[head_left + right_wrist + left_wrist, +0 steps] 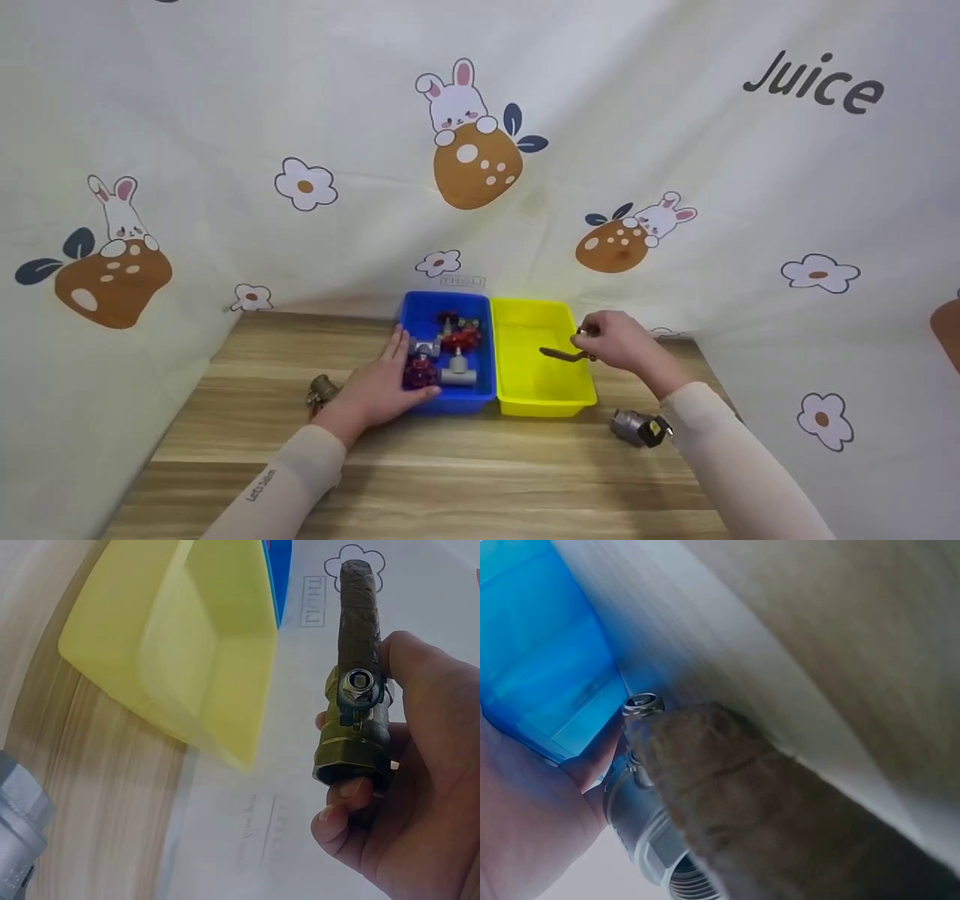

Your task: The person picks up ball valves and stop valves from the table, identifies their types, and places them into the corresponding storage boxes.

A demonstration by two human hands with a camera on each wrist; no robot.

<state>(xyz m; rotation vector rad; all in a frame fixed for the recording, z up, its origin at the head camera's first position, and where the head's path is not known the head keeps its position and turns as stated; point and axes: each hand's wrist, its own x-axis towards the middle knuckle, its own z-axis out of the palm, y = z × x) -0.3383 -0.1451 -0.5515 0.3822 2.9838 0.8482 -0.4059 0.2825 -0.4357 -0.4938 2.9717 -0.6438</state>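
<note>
My right hand (619,341) grips a brass ball valve (352,739) above the right rim of the yellow bin (534,375). The valve's brown, worn lever (562,354) points left over the bin; in the right wrist view, fingers and thumb wrap its body. With fingers straight, my left hand (379,386) rests against the left side of the blue bin (450,406). Several valves with red handwheels (459,341) and grey or brass bodies lie inside the blue bin. Beside my left wrist, another lever valve (322,390) is on the table, its brown lever large in the left wrist view.
A grey metal valve with a black part (634,427) lies on the wooden table (480,480), near my right forearm. The two bins stand side by side close to the back. A pale printed cloth (360,112) hangs behind and along both sides.
</note>
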